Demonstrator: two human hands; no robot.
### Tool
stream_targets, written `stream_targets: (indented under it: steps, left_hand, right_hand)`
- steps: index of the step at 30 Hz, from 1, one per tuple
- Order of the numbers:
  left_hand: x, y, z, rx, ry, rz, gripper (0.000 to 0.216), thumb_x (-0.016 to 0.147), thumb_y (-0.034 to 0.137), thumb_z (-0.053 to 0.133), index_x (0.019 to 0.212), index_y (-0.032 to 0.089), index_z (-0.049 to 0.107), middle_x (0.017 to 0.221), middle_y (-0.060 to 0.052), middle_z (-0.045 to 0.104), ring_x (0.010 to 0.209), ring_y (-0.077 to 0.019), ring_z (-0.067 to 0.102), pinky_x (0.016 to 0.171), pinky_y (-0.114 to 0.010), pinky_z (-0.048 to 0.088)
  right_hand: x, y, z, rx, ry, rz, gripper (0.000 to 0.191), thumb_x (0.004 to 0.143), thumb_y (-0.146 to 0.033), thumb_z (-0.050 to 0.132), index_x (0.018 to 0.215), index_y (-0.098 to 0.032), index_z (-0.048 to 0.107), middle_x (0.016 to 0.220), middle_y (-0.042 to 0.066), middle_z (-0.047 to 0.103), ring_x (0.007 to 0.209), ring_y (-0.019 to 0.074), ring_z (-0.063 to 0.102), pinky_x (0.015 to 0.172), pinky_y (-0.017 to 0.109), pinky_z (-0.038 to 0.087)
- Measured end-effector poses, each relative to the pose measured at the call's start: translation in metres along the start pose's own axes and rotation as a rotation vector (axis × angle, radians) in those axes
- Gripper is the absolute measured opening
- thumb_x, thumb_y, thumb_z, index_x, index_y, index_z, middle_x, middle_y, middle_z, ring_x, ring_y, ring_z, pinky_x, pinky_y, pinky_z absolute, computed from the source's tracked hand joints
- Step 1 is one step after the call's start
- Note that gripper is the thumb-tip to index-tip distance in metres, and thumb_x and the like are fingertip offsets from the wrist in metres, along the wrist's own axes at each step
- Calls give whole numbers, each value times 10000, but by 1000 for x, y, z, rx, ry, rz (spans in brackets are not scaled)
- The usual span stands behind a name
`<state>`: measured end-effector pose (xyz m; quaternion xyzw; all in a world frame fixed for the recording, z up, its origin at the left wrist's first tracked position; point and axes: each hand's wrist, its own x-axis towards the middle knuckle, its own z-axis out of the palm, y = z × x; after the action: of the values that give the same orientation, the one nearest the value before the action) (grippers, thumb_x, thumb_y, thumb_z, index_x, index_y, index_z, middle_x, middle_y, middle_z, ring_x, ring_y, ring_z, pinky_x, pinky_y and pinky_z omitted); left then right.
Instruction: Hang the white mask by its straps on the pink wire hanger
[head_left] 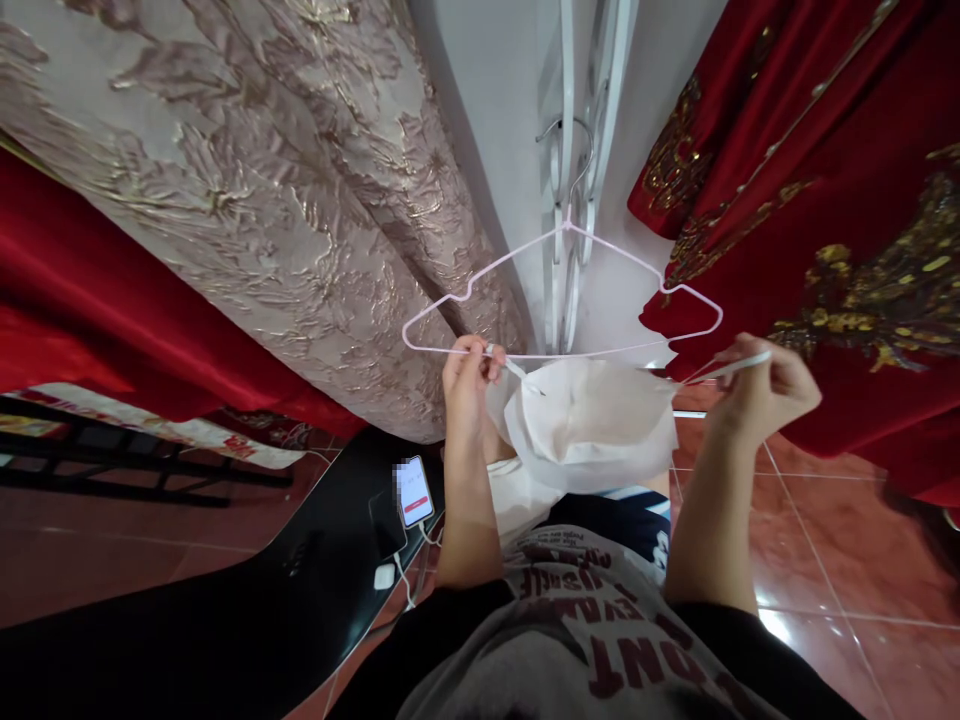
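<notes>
A pale pink wire hanger [559, 300] hangs by its hook from a white rail fitting [577, 150] on the wall. My left hand [469, 375] is closed, pinching a thin white strap at the hanger's lower bar. My right hand [761, 385] is closed on the other white strap, pulled out to the right. Between my hands hangs a small white garment [592, 425], just below the bar.
A beige brocade garment [262, 180] hangs at the left with red cloth [75, 300] beside it. Red garments with gold embroidery [840, 200] hang at the right. A phone [415, 492] with a charging cable lies on a black surface [225, 610]. The floor has red tiles [847, 560].
</notes>
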<state>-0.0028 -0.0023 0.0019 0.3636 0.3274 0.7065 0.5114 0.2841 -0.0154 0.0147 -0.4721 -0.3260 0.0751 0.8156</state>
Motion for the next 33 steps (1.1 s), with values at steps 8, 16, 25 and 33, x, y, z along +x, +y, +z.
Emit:
stream_targets:
  steps: [8, 16, 25, 33]
  left_hand:
    - [-9, -20, 15, 68, 123, 211, 265, 886, 438, 786, 845, 215, 648, 713, -5, 704, 747, -166, 694, 811, -298, 507]
    - [0, -16, -30, 94, 224, 191, 306, 826, 324, 825, 1045, 244, 627, 1164, -112, 816, 1066, -219, 782, 997, -375, 585]
    - [22, 12, -77, 129, 450, 635, 407, 766, 150, 862, 1087, 259, 636, 914, 27, 809, 1016, -158, 801, 957, -320, 626]
    - [47, 82, -13, 570, -134, 397, 331, 847, 161, 848, 1150, 251, 752, 958, -42, 813, 982, -251, 801, 812, -322, 628]
  right_hand:
    - [-56, -11, 23, -117, -744, 305, 413, 916, -511, 757, 1216, -230, 797, 644, -43, 626, 595, 131, 580, 588, 296, 489]
    - [-54, -2, 28, -42, -781, 334, 381, 914, -604, 743, 956, -227, 700, 625, -53, 594, 551, 102, 514, 566, 261, 441]
    - [-50, 2, 23, 2, -808, 396, 365, 919, -599, 747, 930, -244, 663, 633, -62, 545, 522, 87, 457, 515, 255, 360]
    - [-51, -2, 23, 20, -875, 456, 357, 849, -541, 828, 926, -241, 650, 616, -76, 529, 534, 86, 435, 511, 243, 323]
